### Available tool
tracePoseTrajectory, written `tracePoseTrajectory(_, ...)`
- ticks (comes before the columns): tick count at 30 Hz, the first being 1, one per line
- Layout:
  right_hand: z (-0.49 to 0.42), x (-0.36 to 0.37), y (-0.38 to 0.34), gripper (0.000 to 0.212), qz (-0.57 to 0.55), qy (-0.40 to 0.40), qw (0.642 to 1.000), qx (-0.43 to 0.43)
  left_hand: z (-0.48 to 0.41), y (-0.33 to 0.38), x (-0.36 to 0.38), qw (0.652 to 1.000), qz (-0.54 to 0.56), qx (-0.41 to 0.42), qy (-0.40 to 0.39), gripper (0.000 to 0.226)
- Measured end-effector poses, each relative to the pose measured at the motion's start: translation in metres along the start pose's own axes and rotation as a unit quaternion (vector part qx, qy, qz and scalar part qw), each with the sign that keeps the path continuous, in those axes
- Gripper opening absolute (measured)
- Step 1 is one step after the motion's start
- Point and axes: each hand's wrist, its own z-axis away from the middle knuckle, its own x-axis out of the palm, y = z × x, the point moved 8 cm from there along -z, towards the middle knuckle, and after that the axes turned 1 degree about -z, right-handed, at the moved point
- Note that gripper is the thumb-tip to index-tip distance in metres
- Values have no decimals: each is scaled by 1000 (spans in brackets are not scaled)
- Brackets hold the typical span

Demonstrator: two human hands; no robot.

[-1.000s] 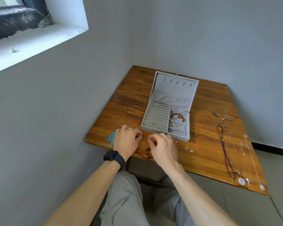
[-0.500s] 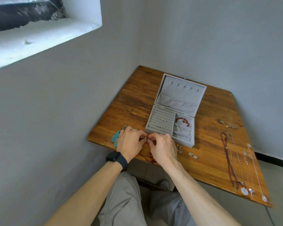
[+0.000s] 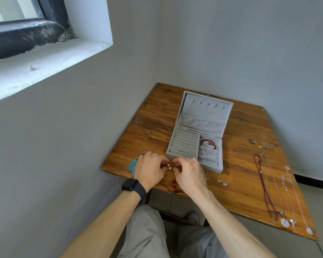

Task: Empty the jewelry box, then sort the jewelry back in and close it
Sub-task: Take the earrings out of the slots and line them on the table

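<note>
A grey velvet jewelry box (image 3: 177,155) stands open on the wooden table (image 3: 239,164), its lid upright. Small earrings sit in its ring rolls, and a red bead bracelet (image 3: 209,142) with silver chains lies in its right compartments. Just in front of the box, my left hand (image 3: 149,170) and my right hand (image 3: 189,174) face each other with curled fingers. Between their fingertips lie two small pearl earrings (image 3: 169,166); the left fingers pinch one, and the right hand's grip is unclear. Turquoise feather earrings (image 3: 133,163) lie partly under my left hand.
Several long necklaces (image 3: 268,185) with pendants lie along the table's right side. Small silver studs (image 3: 222,182) lie in front of the box, and another small piece (image 3: 252,141) lies farther back right. Grey walls close in the table at left and behind.
My hands came together in front of the box, and the two pearl earrings now show between the fingertips. The view has shifted slightly.
</note>
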Motion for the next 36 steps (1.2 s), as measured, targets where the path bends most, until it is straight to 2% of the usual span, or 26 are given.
tracePoseTrajectory(6, -1, -18, 8, 26, -3, 15, 1000, 0, -9, 2, -8, 1000, -11, 20, -5, 25)
tracePoseTrajectory(15, -34, -41, 50, 26, 23, 41, 998, 31, -58, 22, -32, 996, -13, 68, 54, 26)
tracePoseTrajectory(25, -83, -23, 67, 27, 112, 16, 993, 21, -109, 51, 11, 991, -72, 112, -26, 35)
tracePoseTrajectory(36, -89, -14, 68, 20, 110, 20, 993, 44, -109, 51, 19, 995, -50, 84, -24, 26)
